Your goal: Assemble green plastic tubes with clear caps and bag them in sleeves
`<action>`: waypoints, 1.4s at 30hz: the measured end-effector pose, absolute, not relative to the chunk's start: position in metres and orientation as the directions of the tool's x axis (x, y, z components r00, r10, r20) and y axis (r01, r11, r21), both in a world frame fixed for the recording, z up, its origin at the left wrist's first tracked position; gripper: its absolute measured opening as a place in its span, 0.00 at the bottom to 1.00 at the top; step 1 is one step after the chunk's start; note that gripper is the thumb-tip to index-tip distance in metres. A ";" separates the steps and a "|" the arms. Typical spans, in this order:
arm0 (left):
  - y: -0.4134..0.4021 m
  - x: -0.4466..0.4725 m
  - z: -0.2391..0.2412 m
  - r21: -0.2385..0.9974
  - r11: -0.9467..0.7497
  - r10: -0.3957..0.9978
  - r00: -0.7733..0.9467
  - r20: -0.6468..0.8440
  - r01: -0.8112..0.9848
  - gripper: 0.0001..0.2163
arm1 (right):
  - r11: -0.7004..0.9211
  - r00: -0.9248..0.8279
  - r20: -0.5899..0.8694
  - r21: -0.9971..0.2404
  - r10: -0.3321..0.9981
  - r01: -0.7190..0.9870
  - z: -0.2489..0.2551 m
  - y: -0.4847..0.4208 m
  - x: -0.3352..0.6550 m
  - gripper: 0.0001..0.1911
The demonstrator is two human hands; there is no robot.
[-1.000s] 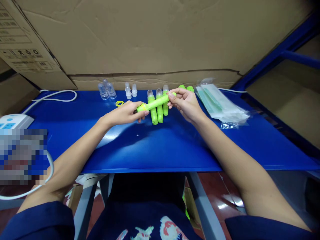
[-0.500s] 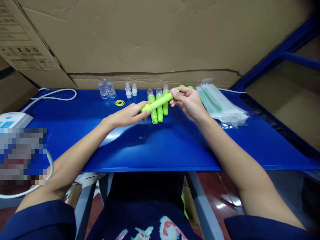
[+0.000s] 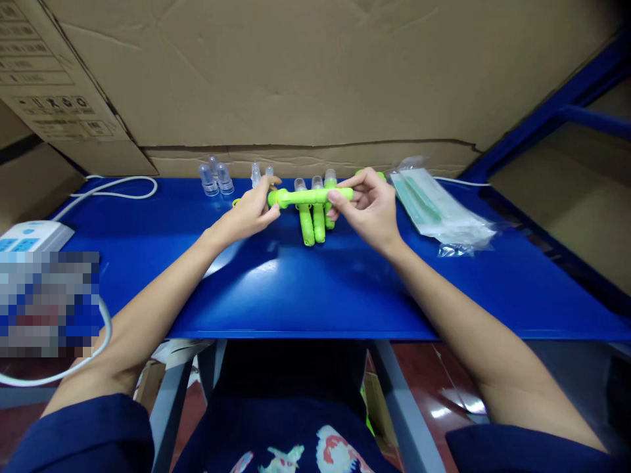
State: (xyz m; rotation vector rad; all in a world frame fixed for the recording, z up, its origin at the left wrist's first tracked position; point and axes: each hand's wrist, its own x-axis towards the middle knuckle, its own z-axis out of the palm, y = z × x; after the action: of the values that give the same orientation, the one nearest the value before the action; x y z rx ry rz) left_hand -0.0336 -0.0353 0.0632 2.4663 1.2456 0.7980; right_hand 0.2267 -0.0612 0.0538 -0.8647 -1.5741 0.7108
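Note:
A bright green tube (image 3: pixel 309 196) is held level above the blue table (image 3: pixel 315 282), gripped at both ends. My left hand (image 3: pixel 249 213) pinches its left end and my right hand (image 3: pixel 367 210) pinches its right end. Under it lie three more green tubes (image 3: pixel 315 220) side by side, with clear caps toward the wall. A yellow ring (image 3: pixel 235 202) peeks out behind my left hand. Small clear caps (image 3: pixel 215 179) stand in a cluster at the back left. Two white-clear caps (image 3: pixel 257 173) stand just behind my left fingers.
A clear plastic bag (image 3: pixel 438 209) with green-white contents lies at the right. A white cable (image 3: pixel 118 190) and a white device (image 3: pixel 29 235) sit at the left. Cardboard (image 3: pixel 296 85) walls the back. A blue metal frame (image 3: pixel 547 112) rises at the right.
The held tube has turned from a slant to level and moved a little away from me. My left hand has risen toward the back, covering most of the yellow ring.

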 end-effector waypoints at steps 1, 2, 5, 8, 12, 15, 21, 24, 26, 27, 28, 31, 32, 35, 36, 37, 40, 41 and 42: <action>-0.032 -0.036 0.060 0.480 -0.594 0.804 0.452 0.387 0.646 0.19 | 0.562 -0.082 0.556 -0.810 0.827 0.166 0.053 -0.064 0.225 0.30; -0.028 -0.037 0.057 0.489 -0.595 0.801 0.429 0.417 0.637 0.18 | 0.585 -0.090 0.579 -0.788 0.810 0.191 0.052 -0.067 0.224 0.29; -0.021 -0.041 0.050 0.436 -0.634 0.759 0.406 0.509 0.639 0.10 | 0.684 -0.164 0.674 -0.652 0.721 0.328 0.049 -0.073 0.221 0.25; -0.018 -0.042 0.045 0.323 -0.710 0.668 0.452 0.591 0.626 0.06 | 0.754 -0.276 0.742 -0.440 0.611 0.488 0.045 -0.076 0.221 0.22; -0.019 -0.041 0.046 0.253 -0.774 0.576 0.478 0.663 0.581 0.10 | 0.775 -0.331 0.772 -0.309 0.543 0.552 0.042 -0.074 0.223 0.20; -0.020 -0.041 0.050 0.252 -0.778 0.549 0.426 0.719 0.576 0.10 | 0.768 -0.325 0.759 -0.337 0.564 0.545 0.041 -0.074 0.225 0.20; -0.022 -0.038 0.052 0.276 -0.749 0.545 0.324 0.773 0.602 0.07 | 0.730 -0.373 0.704 -0.302 0.605 0.613 0.041 -0.084 0.219 0.21; -0.021 -0.036 0.051 0.291 -0.719 0.555 0.270 0.787 0.631 0.08 | 0.687 -0.385 0.649 -0.301 0.655 0.662 0.044 -0.091 0.215 0.21; -0.020 -0.036 0.051 0.298 -0.707 0.559 0.247 0.792 0.642 0.09 | 0.650 -0.375 0.615 -0.312 0.694 0.693 0.046 -0.094 0.212 0.21; -0.019 -0.036 0.051 0.299 -0.704 0.559 0.242 0.793 0.645 0.09 | 0.637 -0.370 0.602 -0.318 0.708 0.702 0.048 -0.095 0.211 0.22; -0.019 -0.037 0.051 0.298 -0.702 0.558 0.240 0.794 0.646 0.09 | 0.628 -0.364 0.595 -0.325 0.717 0.707 0.049 -0.097 0.210 0.23; -0.019 -0.041 0.055 0.287 -0.720 0.559 0.282 0.780 0.632 0.08 | 0.608 -0.333 0.591 -0.356 0.735 0.710 0.052 -0.098 0.210 0.25; -0.020 -0.043 0.057 0.284 -0.732 0.557 0.304 0.773 0.620 0.07 | 0.601 -0.316 0.595 -0.371 0.739 0.708 0.053 -0.098 0.212 0.25; -0.024 -0.046 0.064 0.313 -0.760 0.573 0.360 0.736 0.569 0.06 | 0.614 -0.286 0.616 -0.421 0.733 0.667 0.054 -0.095 0.217 0.26; -0.025 -0.047 0.066 0.340 -0.759 0.591 0.370 0.717 0.555 0.06 | 0.631 -0.288 0.626 -0.435 0.724 0.642 0.054 -0.093 0.219 0.26; -0.026 -0.047 0.067 0.367 -0.753 0.613 0.378 0.694 0.546 0.06 | 0.647 -0.294 0.634 -0.443 0.716 0.620 0.054 -0.091 0.220 0.26; -0.026 -0.046 0.065 0.404 -0.722 0.668 0.412 0.620 0.562 0.05 | 0.674 -0.323 0.647 -0.415 0.691 0.611 0.052 -0.088 0.222 0.24; -0.025 -0.045 0.063 0.398 -0.714 0.677 0.425 0.601 0.576 0.05 | 0.679 -0.336 0.652 -0.388 0.680 0.623 0.051 -0.087 0.222 0.23; -0.025 -0.044 0.061 0.388 -0.709 0.683 0.436 0.587 0.589 0.05 | 0.684 -0.350 0.656 -0.358 0.669 0.636 0.051 -0.087 0.222 0.23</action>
State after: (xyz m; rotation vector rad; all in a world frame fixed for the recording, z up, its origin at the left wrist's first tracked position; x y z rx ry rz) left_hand -0.0436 -0.0248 0.0608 2.5538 1.1374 1.1333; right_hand 0.2219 -0.0870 0.0507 -1.0002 -2.0685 0.0503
